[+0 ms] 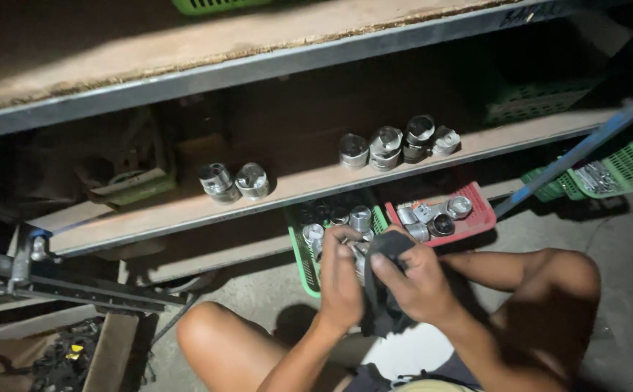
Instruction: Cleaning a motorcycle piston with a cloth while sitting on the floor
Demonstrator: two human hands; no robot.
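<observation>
Two baskets of metal sockets beside both hands.

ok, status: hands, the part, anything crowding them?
Left hand grips a metal part. Right hand presses a dark cloth on it. Green basket and red basket just beyond; nothing blocking.
</observation>
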